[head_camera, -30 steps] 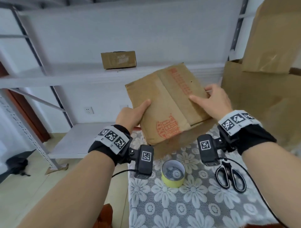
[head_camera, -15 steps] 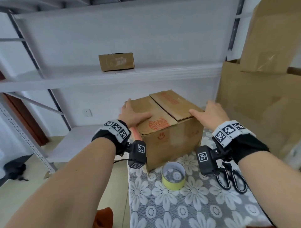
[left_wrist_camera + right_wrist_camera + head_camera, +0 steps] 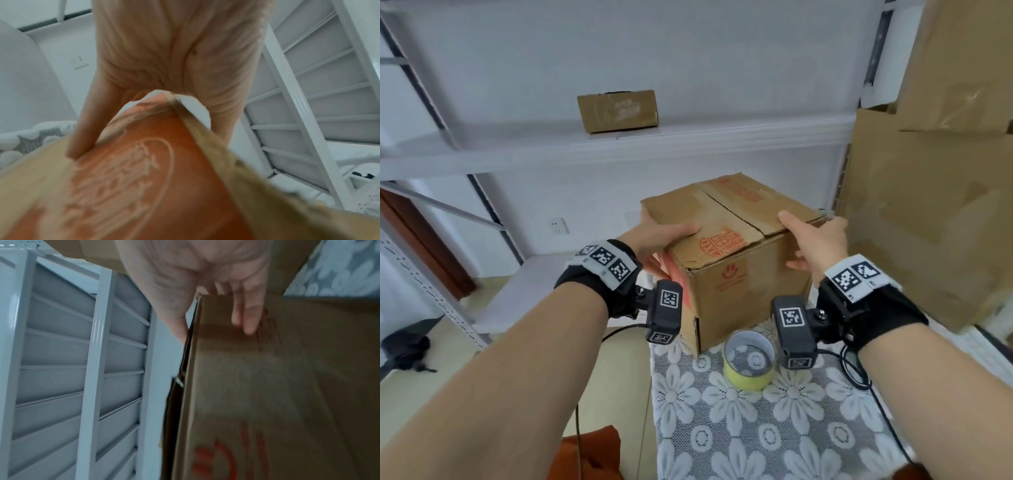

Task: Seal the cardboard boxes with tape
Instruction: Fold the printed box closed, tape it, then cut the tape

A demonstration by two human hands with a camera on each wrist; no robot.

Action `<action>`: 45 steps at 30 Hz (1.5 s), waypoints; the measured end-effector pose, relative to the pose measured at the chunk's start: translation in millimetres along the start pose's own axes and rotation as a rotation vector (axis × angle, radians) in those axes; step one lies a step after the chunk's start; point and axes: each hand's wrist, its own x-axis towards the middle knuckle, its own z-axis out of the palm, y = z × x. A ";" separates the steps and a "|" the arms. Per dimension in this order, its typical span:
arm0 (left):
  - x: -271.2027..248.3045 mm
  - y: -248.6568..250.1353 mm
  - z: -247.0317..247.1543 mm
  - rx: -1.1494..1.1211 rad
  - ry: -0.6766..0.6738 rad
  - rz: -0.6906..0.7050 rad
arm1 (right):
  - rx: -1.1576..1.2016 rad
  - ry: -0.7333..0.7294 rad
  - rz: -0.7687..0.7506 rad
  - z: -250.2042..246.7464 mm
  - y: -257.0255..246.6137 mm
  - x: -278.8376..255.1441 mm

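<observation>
A brown cardboard box (image 3: 736, 274) with red print stands at the far end of the table, its two top flaps folded down with an open seam between them. My left hand (image 3: 661, 233) grips its upper left edge, thumb on top and fingers down the side. In the left wrist view that hand (image 3: 174, 56) wraps a corner of the box (image 3: 144, 178). My right hand (image 3: 818, 240) holds the upper right edge, thumb on the right flap. The right wrist view shows that hand (image 3: 205, 272) with fingers laid on the box (image 3: 287, 386) wall. A yellow tape roll (image 3: 749, 377) stands before the box.
A floral lace cloth (image 3: 756, 438) covers the table. Large cardboard sheets (image 3: 928, 222) lean close on the right. A white metal shelf (image 3: 619, 147) behind carries a small box (image 3: 618, 111). An orange object (image 3: 589, 455) lies low at the table's left edge.
The box came down from a steep tilt in the air to stand upright on the table. Both hands shifted from lying on the top to clasping its left and right top edges.
</observation>
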 end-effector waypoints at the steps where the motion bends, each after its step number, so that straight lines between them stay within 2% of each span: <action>1: -1.4 -0.4 -0.9 -0.007 -0.011 -0.005 | 0.018 0.045 -0.009 5.9 2.9 -2.9; 6: -7.1 -1.5 -11.6 0.009 -0.101 0.008 | -0.109 0.139 -0.066 18.9 10.6 -12.1; 11: 16.1 0.1 -35.1 -0.040 0.054 0.042 | 0.000 0.166 -0.023 22.6 10.9 -16.7; 14: 23.5 -1.1 -33.1 -0.099 0.060 0.111 | 0.126 0.156 0.002 34.1 12.8 -24.4; 19: 43.8 -13.6 -34.1 -0.122 0.111 0.182 | 0.199 0.130 0.014 45.7 19.7 -31.7; 26: 32.2 -3.9 -23.5 -0.205 0.221 0.171 | 0.287 0.053 0.034 54.3 11.5 -43.0; 31: 22.1 21.9 -21.5 -0.196 0.358 0.206 | 0.367 -0.109 -0.033 35.6 -21.3 -39.1; 34: 12.7 32.7 -24.1 -0.256 0.344 0.221 | 0.330 -0.221 -0.139 15.2 -45.6 -31.8; 38: 3.7 27.4 -14.0 -0.380 0.315 0.213 | 0.268 -0.373 -0.169 -9.3 -60.5 -20.8; 43: 2.3 18.0 14.7 -0.438 0.390 0.275 | 0.236 -0.372 -0.232 -19.5 -56.3 -10.3; 45: 3.0 13.1 21.7 -0.396 0.437 0.263 | 0.229 -0.367 -0.223 -22.9 -44.4 -2.5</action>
